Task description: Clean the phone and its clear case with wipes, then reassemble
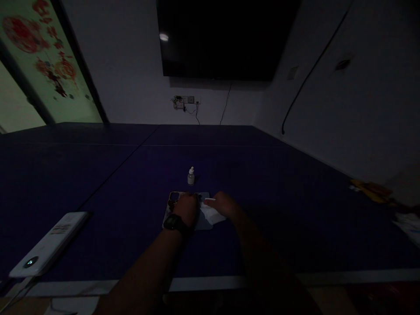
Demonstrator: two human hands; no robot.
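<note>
A pale blue-grey phone (204, 224) lies face down on the dark blue table. Over its left edge rests my left hand (187, 206), with a black watch (174, 222) on the wrist; its fingers are curled and partly hidden, seeming to hold the phone in place. Beneath and left of that hand lies a patterned phone case (168, 210) with a large camera cutout. My right hand (225, 204) is closed on a white wipe (213, 214), which touches the phone's right side. Beyond the phone stands a small clear dropper bottle (190, 178) with a white top.
At the left, a long white power bank (52, 243) with a lit round display has a cable at its near end. A white-edged table (278, 175) reaches the wall, where a large black television (226, 39) hangs. Yellow and white items (372, 191) lie far right.
</note>
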